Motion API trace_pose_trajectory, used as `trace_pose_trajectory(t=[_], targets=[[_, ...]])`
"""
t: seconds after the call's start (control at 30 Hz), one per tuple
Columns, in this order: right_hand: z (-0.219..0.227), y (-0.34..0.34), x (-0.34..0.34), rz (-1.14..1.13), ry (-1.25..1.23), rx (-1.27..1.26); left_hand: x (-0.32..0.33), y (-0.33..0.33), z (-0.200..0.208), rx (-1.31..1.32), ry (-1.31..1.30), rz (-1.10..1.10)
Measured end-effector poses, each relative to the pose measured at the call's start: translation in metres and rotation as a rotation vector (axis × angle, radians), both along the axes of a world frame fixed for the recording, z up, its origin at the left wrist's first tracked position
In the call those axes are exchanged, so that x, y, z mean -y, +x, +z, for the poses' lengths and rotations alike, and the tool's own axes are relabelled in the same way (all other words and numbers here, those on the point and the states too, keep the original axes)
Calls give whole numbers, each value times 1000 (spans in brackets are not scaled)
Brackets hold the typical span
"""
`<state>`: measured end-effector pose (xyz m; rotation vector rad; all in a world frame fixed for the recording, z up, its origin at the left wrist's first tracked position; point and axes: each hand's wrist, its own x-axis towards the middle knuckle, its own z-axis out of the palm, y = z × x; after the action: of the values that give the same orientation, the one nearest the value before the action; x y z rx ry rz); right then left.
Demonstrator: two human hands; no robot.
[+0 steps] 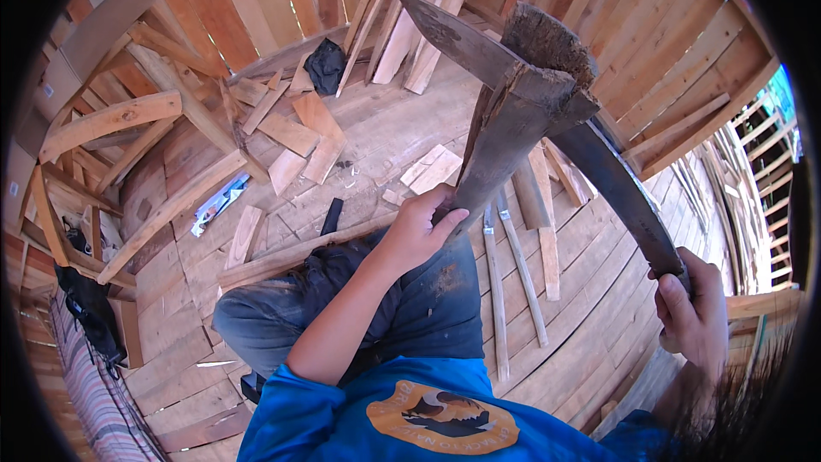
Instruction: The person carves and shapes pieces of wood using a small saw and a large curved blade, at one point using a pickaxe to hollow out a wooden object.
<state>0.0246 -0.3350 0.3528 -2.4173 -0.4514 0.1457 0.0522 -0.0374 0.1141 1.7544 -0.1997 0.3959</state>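
My left hand (428, 222) is closed around the lower part of a weathered grey-brown piece of wood (505, 141), with the thumb across its front. The wood stands tilted up in front of me, and its rough upper end is split. A dark machete (620, 192) passes through the split, with wood on both sides of the blade. Its pointed tip sticks out at the upper left. My right hand (697, 304) is closed at the machete's near end, at the right; the handle is mostly hidden by the fingers.
On the plank floor lie wood offcuts (321, 141), two long metal-ended strips (505, 291) and a blue-and-white packet (221, 204). A curved wooden frame (111, 128) stands at the left. Boards (428, 34) lean on the far wall. A black bag (90, 308) is at the left.
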Motion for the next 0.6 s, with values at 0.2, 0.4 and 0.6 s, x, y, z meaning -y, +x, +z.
trace_pose_trajectory(t=[0.2, 0.4, 0.6], targets=[[-18, -6, 12, -64, 142, 97, -3, 1, 22, 5, 16, 12], [-29, -17, 24, -80, 164, -16, -6, -10, 23, -55, 117, 26], [-36, -17, -4, -161, 113, -116, -4, -12, 10, 48, -13, 81]])
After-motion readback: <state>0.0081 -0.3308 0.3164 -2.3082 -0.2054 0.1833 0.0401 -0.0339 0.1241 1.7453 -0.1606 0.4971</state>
